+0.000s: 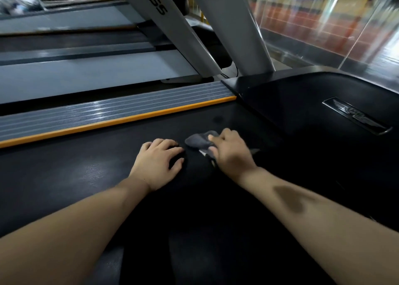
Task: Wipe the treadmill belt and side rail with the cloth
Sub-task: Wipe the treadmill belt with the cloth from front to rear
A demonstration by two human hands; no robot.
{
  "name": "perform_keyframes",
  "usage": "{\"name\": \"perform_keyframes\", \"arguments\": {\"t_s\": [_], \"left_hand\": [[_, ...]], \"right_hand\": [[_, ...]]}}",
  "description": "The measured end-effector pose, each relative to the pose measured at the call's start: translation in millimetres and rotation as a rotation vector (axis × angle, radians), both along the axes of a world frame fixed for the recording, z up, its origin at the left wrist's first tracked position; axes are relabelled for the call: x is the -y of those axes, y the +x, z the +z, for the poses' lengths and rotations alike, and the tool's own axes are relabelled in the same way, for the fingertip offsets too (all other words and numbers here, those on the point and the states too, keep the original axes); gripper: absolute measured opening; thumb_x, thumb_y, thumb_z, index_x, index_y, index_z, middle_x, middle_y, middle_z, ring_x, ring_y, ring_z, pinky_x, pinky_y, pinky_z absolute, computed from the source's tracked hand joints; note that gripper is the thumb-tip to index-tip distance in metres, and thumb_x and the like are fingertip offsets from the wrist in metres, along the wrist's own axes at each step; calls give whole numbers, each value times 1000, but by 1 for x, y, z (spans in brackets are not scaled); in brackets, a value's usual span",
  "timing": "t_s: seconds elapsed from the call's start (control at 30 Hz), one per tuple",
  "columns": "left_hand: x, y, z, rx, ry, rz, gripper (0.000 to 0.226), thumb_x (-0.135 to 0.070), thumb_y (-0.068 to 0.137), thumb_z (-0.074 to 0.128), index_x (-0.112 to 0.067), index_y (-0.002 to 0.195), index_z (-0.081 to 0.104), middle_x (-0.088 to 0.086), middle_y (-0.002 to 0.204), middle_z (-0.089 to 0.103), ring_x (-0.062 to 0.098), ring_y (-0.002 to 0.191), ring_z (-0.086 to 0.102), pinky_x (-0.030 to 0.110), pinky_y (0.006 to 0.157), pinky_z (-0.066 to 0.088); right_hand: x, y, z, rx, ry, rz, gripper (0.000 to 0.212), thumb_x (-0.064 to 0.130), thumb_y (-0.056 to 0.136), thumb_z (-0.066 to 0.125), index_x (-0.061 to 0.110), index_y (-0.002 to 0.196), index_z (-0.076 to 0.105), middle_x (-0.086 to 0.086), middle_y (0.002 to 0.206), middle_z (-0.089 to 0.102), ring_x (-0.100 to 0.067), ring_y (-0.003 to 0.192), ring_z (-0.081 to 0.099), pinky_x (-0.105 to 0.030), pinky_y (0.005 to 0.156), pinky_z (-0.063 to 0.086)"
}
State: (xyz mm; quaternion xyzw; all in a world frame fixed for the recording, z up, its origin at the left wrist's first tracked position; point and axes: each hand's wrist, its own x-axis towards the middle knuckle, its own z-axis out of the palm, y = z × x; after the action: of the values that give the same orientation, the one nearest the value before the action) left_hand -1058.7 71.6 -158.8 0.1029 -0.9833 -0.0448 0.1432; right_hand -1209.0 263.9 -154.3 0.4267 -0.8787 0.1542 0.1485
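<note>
Belt [90, 172] surface is matte black, wide, with a faint sheen patch left of the person's left forearm. Cloth [199, 141], dark grey and bunched, lies on the belt near its front end, pressed under the right hand [231, 153], whose fingers curl over and grip it. Left hand [158, 160] rests just beside the cloth, palm down, fingers spread flat on the belt, holding nothing. Both forearms are bare. Side rail [108, 112] runs along the far left edge of the belt: grey ribbed tread with an orange strip [121, 120] where it meets the belt. Motor cover [313, 103], glossy black, closes off the front of the belt directly ahead of the right hand and carries a winged metal badge [356, 117]. Two pale uprights [228, 32] rise from the front left corner; one shows partial black lettering. Beyond the rail lies a neighbouring treadmill deck [86, 73], grey, parallel, well apart from the hands. Glass panel [323, 26] stands to the right rear, reflecting warm light. Open belt extends to the left of the hands up to the orange strip; motion blur softens the far background.
</note>
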Motion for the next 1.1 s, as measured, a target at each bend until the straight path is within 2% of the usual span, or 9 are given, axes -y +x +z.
{"name": "perform_keyframes", "arguments": {"t_s": [0.13,0.3,0.43,0.53,0.6,0.7,0.83,1.0,1.1], "left_hand": [[-27,8,16,164,94,103,53,-69,96,35,-44,141,49,-11,152,41,18,143,29,50,111,29],[-60,6,29,615,295,182,124,-100,56,49,-48,157,-1,-8,167,-16,24,154,-18,75,113,0],[-62,4,25,585,294,203,125,-97,55,56,-49,157,2,-8,168,-15,23,154,-18,79,110,-1],[-62,7,21,567,285,213,124,-98,53,54,-51,156,3,-11,167,-15,19,153,-18,77,112,-2],[-62,7,22,567,295,211,125,-99,53,54,-51,156,3,-11,168,-15,19,153,-18,77,112,-3],[-63,7,25,578,303,198,124,-99,54,54,-51,156,1,-10,168,-15,20,153,-18,77,112,-3],[-65,9,28,598,284,195,122,-98,59,51,-48,157,-2,-9,167,-18,21,153,-20,78,111,-2],[-75,15,31,568,217,251,114,-96,65,48,-48,157,2,-6,168,-13,23,154,-18,78,111,3],[-80,29,34,535,264,286,111,-93,63,55,-50,155,11,-3,168,-4,26,154,-8,75,113,9]], "right_hand": [[-77,-80,11,-77,118,-327,29,29,94,56,10,113,65,-16,107,52,-39,95,49,-47,78,50],[-66,-59,6,-18,12,-479,29,29,96,55,6,110,66,-18,109,50,-38,96,47,-45,80,47],[-20,-5,-9,1,3,-236,43,38,86,45,10,106,69,-21,98,55,-40,84,52,-43,73,47],[-12,16,-7,8,-37,-40,37,34,86,53,9,109,70,-20,97,55,-41,87,52,-45,74,48],[-28,-9,-1,-16,43,-58,32,35,87,59,13,109,68,-16,101,54,-39,93,51,-45,77,48],[-75,-69,1,-13,20,-339,35,43,87,51,17,106,64,-13,105,51,-34,94,49,-41,78,48],[-82,-69,1,24,-21,-497,31,33,93,54,7,104,66,-19,109,49,-37,96,46,-42,80,46],[-21,15,-4,57,-35,-260,42,37,84,52,8,108,70,-25,104,55,-43,91,52,-43,80,48],[-18,37,0,82,-41,-121,34,31,91,57,9,114,68,-20,105,53,-40,96,49,-45,81,48]]}}
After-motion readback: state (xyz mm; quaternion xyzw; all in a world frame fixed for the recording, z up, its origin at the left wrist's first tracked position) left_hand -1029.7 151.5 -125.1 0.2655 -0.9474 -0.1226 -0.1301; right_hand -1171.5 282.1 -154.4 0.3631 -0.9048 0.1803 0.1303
